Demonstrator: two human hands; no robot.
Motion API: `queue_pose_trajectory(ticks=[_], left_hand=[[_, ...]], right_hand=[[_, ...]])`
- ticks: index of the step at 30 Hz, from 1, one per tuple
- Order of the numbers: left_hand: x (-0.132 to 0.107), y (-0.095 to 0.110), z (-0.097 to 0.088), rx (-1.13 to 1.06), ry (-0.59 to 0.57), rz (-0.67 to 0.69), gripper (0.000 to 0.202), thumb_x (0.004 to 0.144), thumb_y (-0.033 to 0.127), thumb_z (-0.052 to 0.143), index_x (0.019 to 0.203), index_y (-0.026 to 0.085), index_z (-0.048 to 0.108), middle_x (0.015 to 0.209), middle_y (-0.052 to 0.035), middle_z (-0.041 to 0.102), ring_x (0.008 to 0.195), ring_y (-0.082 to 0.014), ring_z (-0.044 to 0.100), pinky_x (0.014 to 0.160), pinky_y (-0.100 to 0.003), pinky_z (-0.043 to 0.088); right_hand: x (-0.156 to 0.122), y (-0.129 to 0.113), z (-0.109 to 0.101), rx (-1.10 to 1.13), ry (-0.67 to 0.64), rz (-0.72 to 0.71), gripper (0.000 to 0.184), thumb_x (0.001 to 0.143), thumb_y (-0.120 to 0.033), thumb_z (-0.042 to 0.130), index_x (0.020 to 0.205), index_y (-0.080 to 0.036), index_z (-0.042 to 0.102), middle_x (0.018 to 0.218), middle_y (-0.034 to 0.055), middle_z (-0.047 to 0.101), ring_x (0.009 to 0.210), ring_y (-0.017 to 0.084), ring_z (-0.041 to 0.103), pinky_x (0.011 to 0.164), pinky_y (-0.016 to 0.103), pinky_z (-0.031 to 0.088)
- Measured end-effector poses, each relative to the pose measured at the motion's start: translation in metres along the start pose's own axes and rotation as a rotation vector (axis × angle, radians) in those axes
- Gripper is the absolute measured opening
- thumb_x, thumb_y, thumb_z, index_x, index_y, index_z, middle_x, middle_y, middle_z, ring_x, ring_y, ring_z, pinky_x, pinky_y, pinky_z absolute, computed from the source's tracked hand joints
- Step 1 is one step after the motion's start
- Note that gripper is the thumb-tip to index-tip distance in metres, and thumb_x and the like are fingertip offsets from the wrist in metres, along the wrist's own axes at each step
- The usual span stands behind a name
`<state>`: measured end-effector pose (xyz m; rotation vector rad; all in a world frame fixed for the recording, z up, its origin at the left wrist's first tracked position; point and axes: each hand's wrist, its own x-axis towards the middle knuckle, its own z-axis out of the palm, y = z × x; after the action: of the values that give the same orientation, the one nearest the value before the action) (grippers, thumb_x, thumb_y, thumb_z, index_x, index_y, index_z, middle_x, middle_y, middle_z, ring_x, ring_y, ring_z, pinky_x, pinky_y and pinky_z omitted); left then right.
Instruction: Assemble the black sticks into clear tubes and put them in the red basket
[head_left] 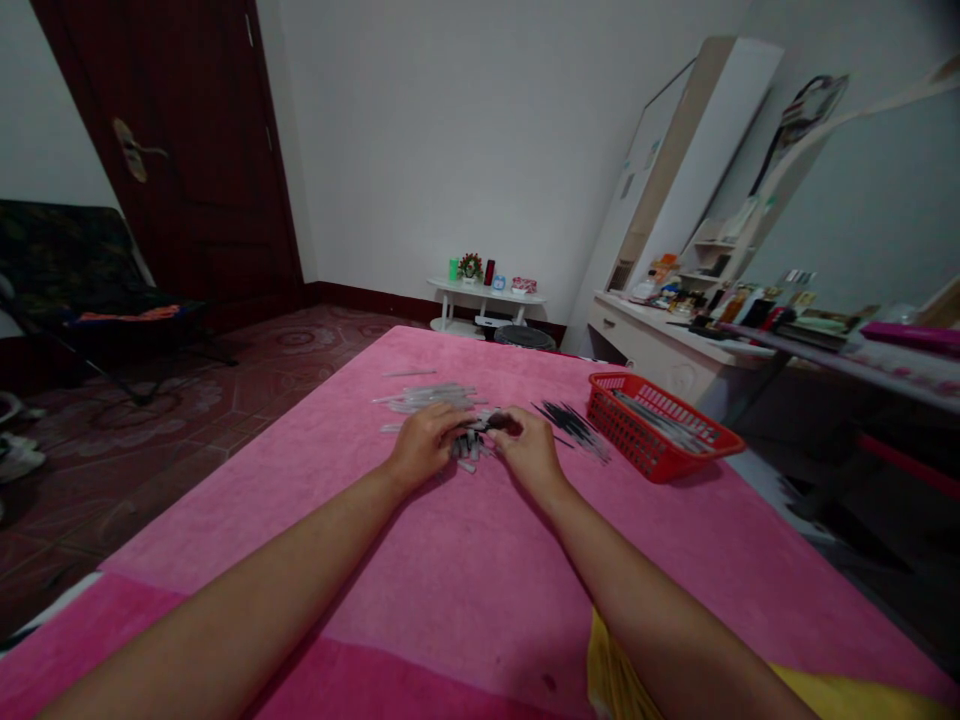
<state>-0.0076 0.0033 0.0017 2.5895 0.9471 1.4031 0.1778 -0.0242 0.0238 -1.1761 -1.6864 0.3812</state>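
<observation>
My left hand (426, 442) is closed in a pinch, fingertips pointing right; whatever they grip is too small to make out. Facing it, my right hand (531, 448) pinches a small dark piece (501, 421) between thumb and fingers. Under and between both hands lies a pile of short translucent and dark pieces (466, 448), resembling pen caps. Behind my left hand are several clear slim tubes (431, 397), like pen barrels, lying roughly side by side. To the right of my right hand, thin black sticks (574, 425), like pen refills, form a loose bunch.
A red plastic basket (637, 436) holding long slender grey items stands at the table's right side. Pink cloth (450, 570) covers the table, with yellow fabric (619, 670) at the near edge. Beyond are a low white stand (480, 293), a cluttered dresser (675, 345) and a folding chair (82, 265).
</observation>
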Motion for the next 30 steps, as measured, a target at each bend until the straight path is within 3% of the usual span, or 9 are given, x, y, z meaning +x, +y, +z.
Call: queue_pose_trajectory(ticks=[9,19,30], left_hand=[[-0.0004,0.0029,-0.0004,0.037,-0.029,0.001,0.026,0.084,0.013,0.055,0.106,0.020,0.067,0.092,-0.0075,0.067,0.086,-0.0194,0.061,0.075,-0.033,0.049],[-0.0013,0.0050,0.0015,0.030,-0.016,0.021,0.026,0.084,0.012,0.055,0.105,0.021,0.067,0.090,-0.0072,0.066,0.084,-0.0190,0.060,0.074,-0.033,0.049],[0.0003,0.0088,0.0025,-0.048,-0.007,-0.031,0.026,0.080,0.009,0.058,0.100,0.020,0.069,0.085,-0.0059,0.067,0.081,-0.0182,0.061,0.072,-0.032,0.050]], right_hand=[[-0.0026,0.0000,-0.0005,-0.091,-0.024,-0.063,0.013,0.070,-0.015,0.058,0.078,-0.019,0.068,0.080,0.0032,0.069,0.074,0.017,0.061,0.071,0.028,0.046],[-0.0047,-0.0058,-0.0017,-0.055,-0.007,-0.004,0.011,0.073,-0.018,0.056,0.074,-0.017,0.066,0.072,0.0025,0.069,0.066,0.016,0.061,0.063,0.026,0.044],[-0.0059,0.0001,0.0006,-0.072,0.019,-0.017,0.012,0.073,-0.015,0.056,0.077,-0.019,0.066,0.077,0.0031,0.069,0.073,0.018,0.062,0.071,0.028,0.046]])
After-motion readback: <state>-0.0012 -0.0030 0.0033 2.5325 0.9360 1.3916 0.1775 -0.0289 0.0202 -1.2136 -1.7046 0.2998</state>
